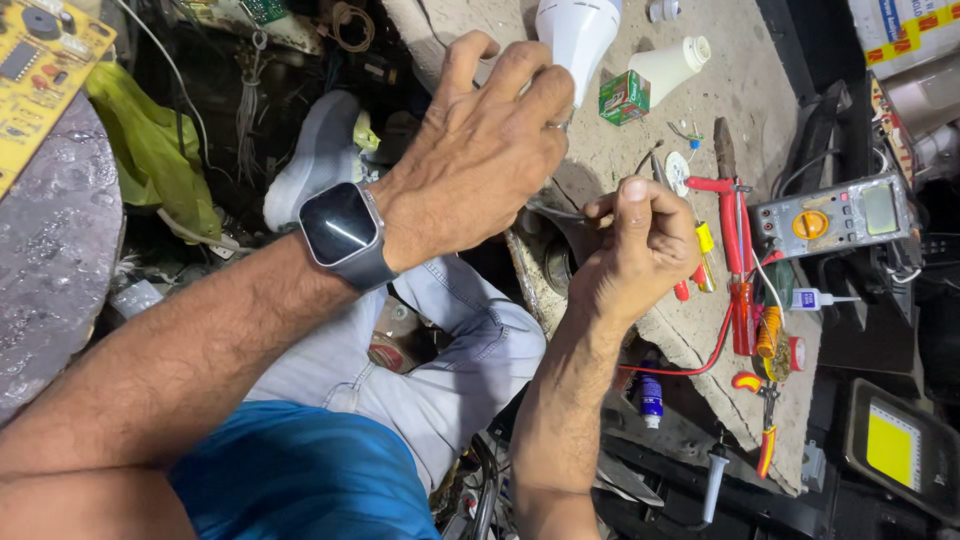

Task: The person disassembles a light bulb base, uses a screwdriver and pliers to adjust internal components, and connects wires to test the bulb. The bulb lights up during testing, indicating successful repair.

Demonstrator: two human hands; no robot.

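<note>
1. The left hand (480, 150), a dark watch (340, 228) on its wrist, is closed around a white bulb (575, 35) above the desk (745, 90).
2. The right hand (640, 245) pinches a thin metal tool (555, 210) just below the bulb.
3. A multimeter (835, 215) and red pliers (735, 225) lie to the right.

Left hand (480, 150) grips white bulb (577, 35), right hand (640, 245) pinched

Dark smartwatch (340, 232), blue shirt (300, 475), grey trousers (440, 380)
</note>
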